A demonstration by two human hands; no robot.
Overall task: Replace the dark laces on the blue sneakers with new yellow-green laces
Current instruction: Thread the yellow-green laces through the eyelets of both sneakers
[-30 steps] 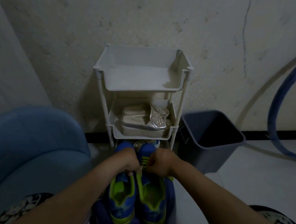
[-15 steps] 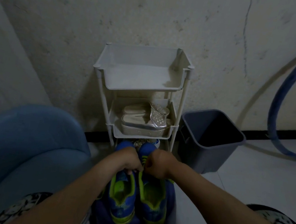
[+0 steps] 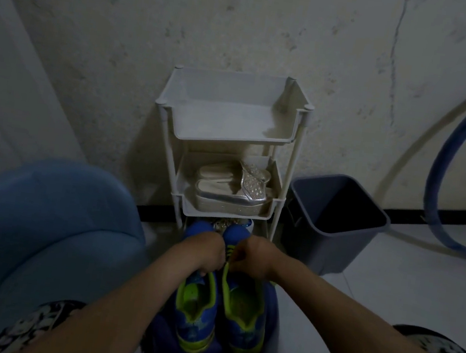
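Yellow-green lace [image 3: 227, 265] still between hands [image 3: 204, 251] [image 3: 251, 256]

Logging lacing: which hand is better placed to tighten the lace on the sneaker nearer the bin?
Probably right: the right hand is at its yellow-green lace; the left hand is over the other sneaker.

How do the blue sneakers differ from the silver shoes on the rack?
The blue sneakers are lined yellow-green; the silver shoes are pale, studded. The left hand and right hand grip the blue sneakers; the silver shoes lie untouched on the rack. Both are pairs.
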